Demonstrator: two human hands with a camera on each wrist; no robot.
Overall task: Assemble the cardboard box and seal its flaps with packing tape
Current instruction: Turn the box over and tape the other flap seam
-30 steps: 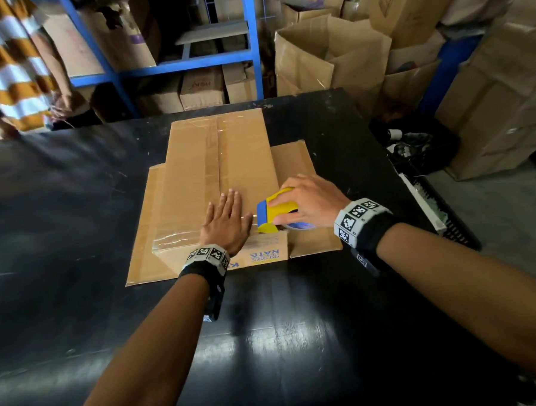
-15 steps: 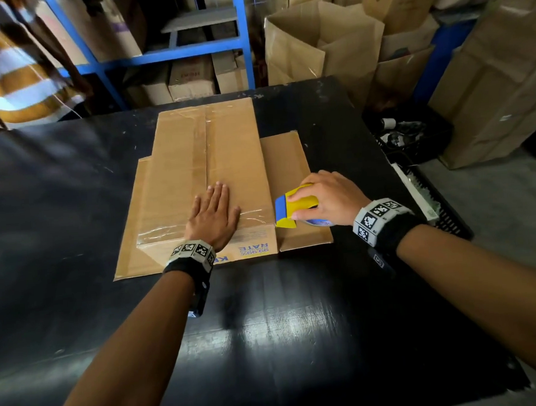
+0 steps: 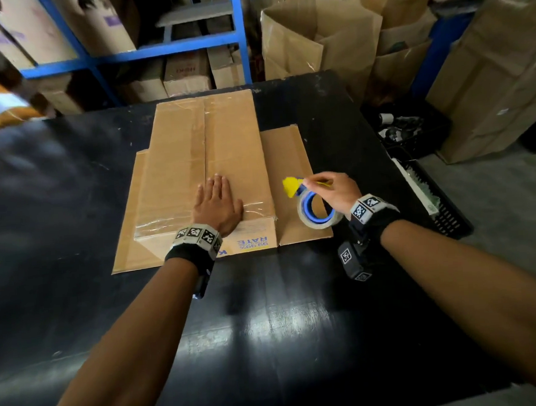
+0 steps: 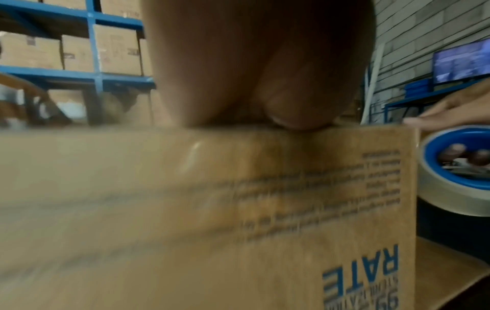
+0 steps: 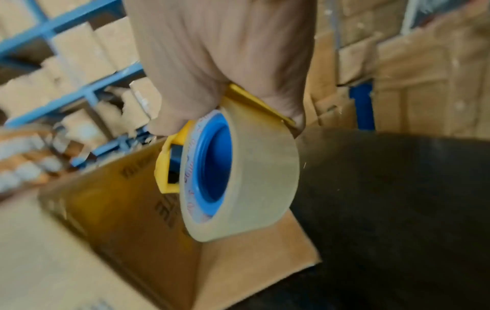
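Cardboard box (image 3: 215, 162) lying on black table (image 3: 73, 182), flaps closed. Left hand (image 3: 219, 207) pressing flat, fingers extended, beside cross strip of tape. Right hand (image 3: 333, 191) gripping tape dispenser (image 3: 315, 208), hovering clear of right edge. Judged step: strip finishing. Next: smoothing strip ends down.

A black table (image 3: 73, 188) fills the foreground; blue shelving (image 3: 147, 51) with cartons stands at eleven o'clock, grey floor (image 3: 493, 197) at three.
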